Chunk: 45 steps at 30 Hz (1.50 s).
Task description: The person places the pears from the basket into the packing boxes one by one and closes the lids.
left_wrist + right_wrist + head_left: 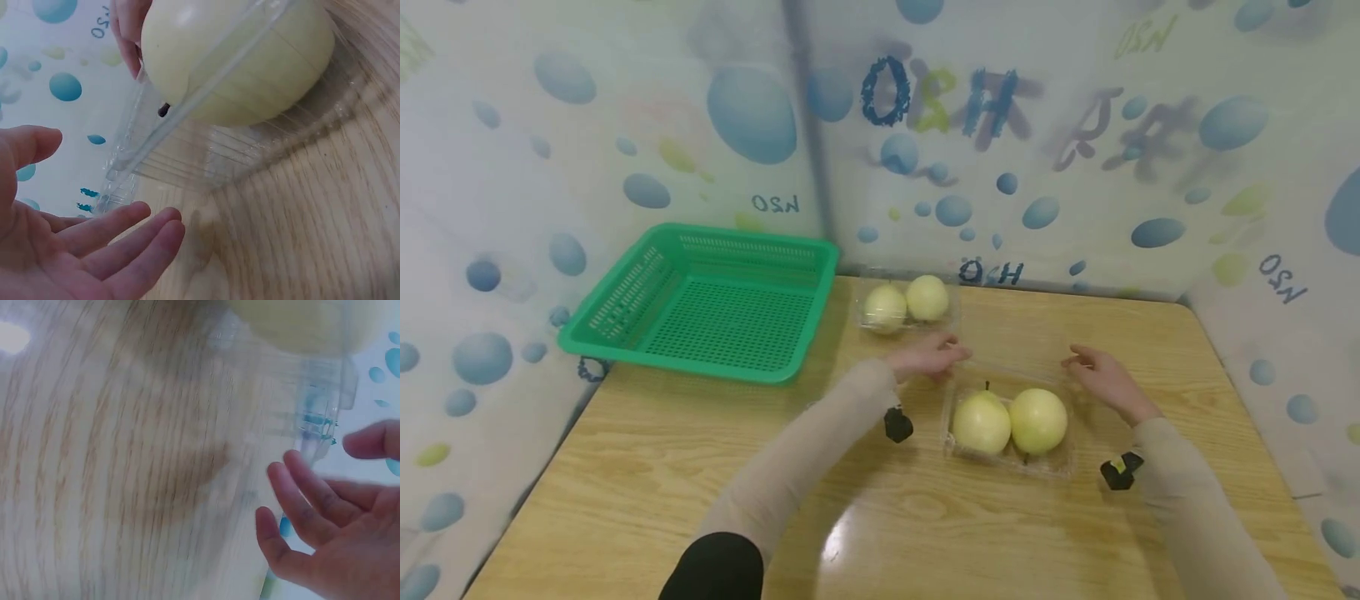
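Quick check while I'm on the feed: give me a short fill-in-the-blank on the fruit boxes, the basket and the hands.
1. The near clear box between the left hand and the right hand holds ____ pale yellow fruits.
2. The basket at the table's far left corner is ____ in colour.
3. The far clear box lies to the ____ of the basket.
4. Both hands have their fingers ____ rather than curled.

Missing words: two; green; right; open

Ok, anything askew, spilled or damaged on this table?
Nothing stands out. Two clear boxes, the near box and the far box, each hold two pears and sit flat on the table. The green basket overhangs the table's left edge slightly. Both hands, left hand and right hand, are open at the near box.
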Motion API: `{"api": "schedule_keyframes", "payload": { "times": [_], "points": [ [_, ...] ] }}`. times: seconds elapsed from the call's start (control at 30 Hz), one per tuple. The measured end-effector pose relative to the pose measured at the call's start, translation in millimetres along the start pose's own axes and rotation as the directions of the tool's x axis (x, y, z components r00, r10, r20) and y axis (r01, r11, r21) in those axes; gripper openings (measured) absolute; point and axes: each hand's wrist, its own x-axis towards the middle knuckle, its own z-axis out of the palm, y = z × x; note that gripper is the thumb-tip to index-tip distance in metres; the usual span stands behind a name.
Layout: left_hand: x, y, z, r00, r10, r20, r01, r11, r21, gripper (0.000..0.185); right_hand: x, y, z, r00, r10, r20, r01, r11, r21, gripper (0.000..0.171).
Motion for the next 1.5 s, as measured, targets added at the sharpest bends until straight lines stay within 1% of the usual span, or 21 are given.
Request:
{"api": "schedule_keyframes", "payload": {
  "times": [0.07,0.17,0.27,0.37,0.43,0.6,0.77,0.83,0.97,1.07,1.13,1.33,1.5],
  "points": [
    [0.6,0.6,0.0,1.000,-0.002,0.002,0.002,1.000,0.005,0.065,-1.2,1.3,-1.4,1.000,0.015,-0.013,-0.014,0.999,0.050,0.057],
    [0.7,2.6,-1.4,1.000,-0.002,-0.004,0.002,1.000,0.003,0.065,-3.7,1.6,-3.9,0.999,0.030,-0.019,-0.027,0.992,0.126,0.059],
    [-1.5,5.3,-4.5,1.000,0.013,-0.020,-0.012,0.999,0.046,0.063,-5.7,0.4,-6.0,0.999,0.040,-0.012,-0.036,0.978,0.207,0.059],
    [-5.5,8.2,-7.8,0.999,0.028,-0.035,-0.025,0.996,0.087,0.059,-6.4,-1.6,-7.0,0.999,0.046,-0.016,-0.040,0.967,0.253,0.060],
    [-7.2,10.4,-9.7,0.999,0.033,-0.038,-0.029,0.995,0.092,0.054,-7.4,-1.4,-7.3,0.999,0.037,-0.031,-0.027,0.959,0.283,0.059],
    [-12.0,16.3,-14.1,0.999,0.032,-0.021,-0.031,0.999,0.032,0.047,-13.8,-0.8,-10.6,0.998,-0.034,-0.059,0.051,0.942,0.331,0.057],
    [-14.0,18.8,-19.2,0.998,0.067,-0.015,-0.067,0.997,-0.032,0.043,-24.0,-5.7,-18.2,0.993,-0.101,-0.064,0.116,0.946,0.304,0.054],
    [-13.6,19.5,-20.5,0.997,0.076,-0.008,-0.076,0.996,-0.048,0.042,-29.5,-7.1,-20.7,0.988,-0.135,-0.074,0.151,0.945,0.291,0.049],
    [-16.0,22.4,-21.7,0.996,0.090,0.025,-0.089,0.994,-0.057,0.042,-40.4,-6.5,-23.5,0.968,-0.234,-0.096,0.252,0.928,0.275,0.033],
    [-19.8,24.6,-23.2,0.993,0.108,0.047,-0.106,0.993,-0.044,0.042,-46.1,-5.0,-23.3,0.952,-0.289,-0.102,0.306,0.912,0.273,0.028],
    [-22.4,25.4,-24.9,0.991,0.118,0.058,-0.117,0.993,-0.025,0.044,-49.4,-5.0,-22.7,0.950,-0.294,-0.102,0.311,0.912,0.266,0.027],
    [-29.9,29.0,-31.4,0.988,0.122,0.093,-0.123,0.992,-0.005,0.049,-59.6,-6.3,-22.4,0.960,-0.262,-0.104,0.277,0.944,0.179,0.030],
    [-39.4,32.0,-32.5,0.988,0.122,0.096,-0.122,0.992,-0.001,0.052,-68.8,-9.1,-21.9,0.959,-0.263,-0.111,0.274,0.955,0.111,0.033]
  ]
}}
